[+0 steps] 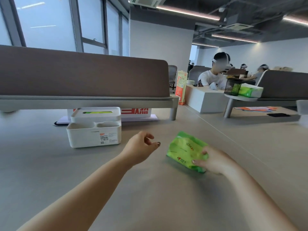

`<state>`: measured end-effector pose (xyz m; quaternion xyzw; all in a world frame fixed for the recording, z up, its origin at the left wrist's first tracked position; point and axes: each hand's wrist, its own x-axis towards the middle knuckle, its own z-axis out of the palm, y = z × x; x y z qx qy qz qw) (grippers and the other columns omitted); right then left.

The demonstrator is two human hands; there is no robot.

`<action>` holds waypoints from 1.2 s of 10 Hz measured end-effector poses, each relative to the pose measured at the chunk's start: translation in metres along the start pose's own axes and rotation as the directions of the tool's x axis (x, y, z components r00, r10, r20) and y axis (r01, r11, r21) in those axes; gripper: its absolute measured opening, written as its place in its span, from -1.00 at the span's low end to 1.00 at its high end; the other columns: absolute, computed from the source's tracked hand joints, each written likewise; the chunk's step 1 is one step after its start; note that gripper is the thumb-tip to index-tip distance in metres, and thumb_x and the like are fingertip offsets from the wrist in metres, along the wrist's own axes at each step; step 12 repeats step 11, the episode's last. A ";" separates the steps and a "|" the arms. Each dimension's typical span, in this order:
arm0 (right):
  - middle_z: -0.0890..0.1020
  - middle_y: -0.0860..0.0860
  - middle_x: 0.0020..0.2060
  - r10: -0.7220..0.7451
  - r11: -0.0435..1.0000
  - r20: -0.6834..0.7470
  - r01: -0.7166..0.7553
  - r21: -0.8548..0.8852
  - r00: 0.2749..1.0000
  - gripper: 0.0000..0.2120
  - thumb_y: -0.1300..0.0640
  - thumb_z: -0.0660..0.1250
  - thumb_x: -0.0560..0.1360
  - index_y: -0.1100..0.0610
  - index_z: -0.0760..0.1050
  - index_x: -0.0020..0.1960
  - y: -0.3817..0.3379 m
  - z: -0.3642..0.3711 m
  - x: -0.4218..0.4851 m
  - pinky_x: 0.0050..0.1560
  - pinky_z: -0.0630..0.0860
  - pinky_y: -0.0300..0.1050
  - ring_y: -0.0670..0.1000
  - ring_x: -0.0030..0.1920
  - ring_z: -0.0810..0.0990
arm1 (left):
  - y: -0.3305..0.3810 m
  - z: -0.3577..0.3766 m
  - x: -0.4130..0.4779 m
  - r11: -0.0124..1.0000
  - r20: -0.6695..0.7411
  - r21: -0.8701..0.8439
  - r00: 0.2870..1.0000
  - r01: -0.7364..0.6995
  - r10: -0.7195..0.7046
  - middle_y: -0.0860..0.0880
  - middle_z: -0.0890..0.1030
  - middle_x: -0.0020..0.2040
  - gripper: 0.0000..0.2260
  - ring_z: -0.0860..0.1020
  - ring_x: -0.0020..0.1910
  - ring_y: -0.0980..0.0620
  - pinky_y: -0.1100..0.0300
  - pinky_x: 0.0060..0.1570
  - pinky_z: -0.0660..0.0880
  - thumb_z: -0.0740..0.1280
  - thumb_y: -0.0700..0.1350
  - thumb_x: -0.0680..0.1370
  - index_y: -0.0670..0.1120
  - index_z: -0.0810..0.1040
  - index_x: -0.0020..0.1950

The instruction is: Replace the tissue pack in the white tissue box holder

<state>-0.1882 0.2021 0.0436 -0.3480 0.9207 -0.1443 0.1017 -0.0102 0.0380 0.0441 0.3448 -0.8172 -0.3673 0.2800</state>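
The white tissue box holder (94, 130) stands on the grey table, left of centre, with its lid on. A strip of green shows through the lid slot (97, 112). Two open compartments sit at its front. A green tissue pack (184, 151) lies on the table to the right. My right hand (215, 160) grips the pack's near end. My left hand (141, 148) hovers between the holder and the pack, fingers loosely curled, holding nothing.
A brown desk divider (83, 75) runs behind the holder, with a white and red sign (136, 112) under it. A black mesh cup (232, 88) and another green tissue pack (250, 92) sit on a far right desk. Several people sit beyond.
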 end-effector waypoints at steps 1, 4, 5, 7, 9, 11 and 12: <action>0.52 0.02 -0.15 -0.109 0.993 -0.048 0.111 0.047 0.993 -0.81 -0.03 0.38 0.43 0.01 0.41 -0.08 -0.014 0.002 0.006 -0.20 0.39 -0.14 0.08 -0.13 0.50 | -0.007 -0.014 -0.002 0.999 -0.039 -0.033 0.999 0.015 -0.017 0.01 0.54 -0.10 -0.70 0.49 -0.18 0.07 0.28 -0.31 0.43 0.39 0.00 0.47 -0.08 0.51 0.15; 0.63 0.15 -0.24 -0.102 0.806 -0.260 0.233 0.544 0.960 -0.93 0.15 0.34 0.46 0.12 0.46 -0.10 -0.106 0.021 0.056 -0.14 0.61 0.05 0.17 -0.25 0.64 | -0.047 -0.091 -0.005 0.990 -0.267 -0.126 0.958 0.070 -0.102 0.02 0.58 -0.06 -0.79 0.51 -0.19 0.10 0.25 -0.36 0.36 0.35 -0.08 0.51 -0.05 0.50 0.13; 0.60 0.18 -0.21 -0.068 0.606 -0.142 0.154 0.780 0.988 -0.87 0.25 0.26 0.52 0.25 0.47 0.05 -0.149 0.040 0.069 -0.42 0.60 -0.21 0.00 -0.41 0.56 | -0.065 -0.112 -0.012 0.987 -0.312 -0.127 0.941 0.098 -0.133 0.09 0.56 -0.11 -0.81 0.52 -0.19 0.09 0.25 -0.33 0.37 0.34 -0.08 0.52 -0.05 0.50 0.12; 0.55 0.19 0.14 -0.166 0.589 0.001 0.098 0.802 0.986 -0.60 0.25 0.28 0.48 0.21 0.35 0.31 -0.207 0.083 0.084 0.13 0.56 0.11 0.14 0.09 0.59 | -0.091 -0.137 -0.020 0.978 -0.387 -0.148 0.902 0.147 -0.194 0.12 0.54 -0.15 -0.81 0.52 -0.21 0.10 0.25 -0.32 0.39 0.34 -0.10 0.52 -0.06 0.51 0.12; 0.58 0.19 0.14 -0.183 0.744 0.004 0.136 0.655 0.983 -0.53 0.18 0.31 0.45 0.19 0.33 0.34 -0.215 0.095 0.086 0.13 0.54 0.07 0.21 0.10 0.57 | -0.106 -0.144 -0.020 0.975 -0.396 -0.154 0.894 0.160 -0.209 0.12 0.55 -0.16 -0.80 0.52 -0.23 0.11 0.25 -0.32 0.38 0.34 -0.09 0.51 -0.06 0.52 0.12; 0.56 0.10 -0.01 -0.159 0.726 -0.088 0.177 0.665 0.983 -0.53 0.25 0.32 0.43 0.12 0.29 0.31 -0.203 0.079 0.079 -0.13 0.51 -0.04 0.00 -0.13 0.55 | -0.096 -0.154 -0.024 0.970 -0.397 -0.218 0.898 0.108 -0.190 0.12 0.55 -0.16 -0.84 0.51 -0.23 0.12 0.29 -0.31 0.38 0.34 -0.10 0.51 -0.03 0.53 0.09; 0.56 0.10 -0.01 -0.159 0.726 -0.088 0.177 0.665 0.983 -0.53 0.25 0.32 0.43 0.12 0.29 0.31 -0.203 0.079 0.079 -0.13 0.51 -0.04 0.00 -0.13 0.55 | -0.096 -0.154 -0.024 0.970 -0.397 -0.218 0.898 0.108 -0.190 0.12 0.55 -0.16 -0.84 0.51 -0.23 0.12 0.29 -0.31 0.38 0.34 -0.10 0.51 -0.03 0.53 0.09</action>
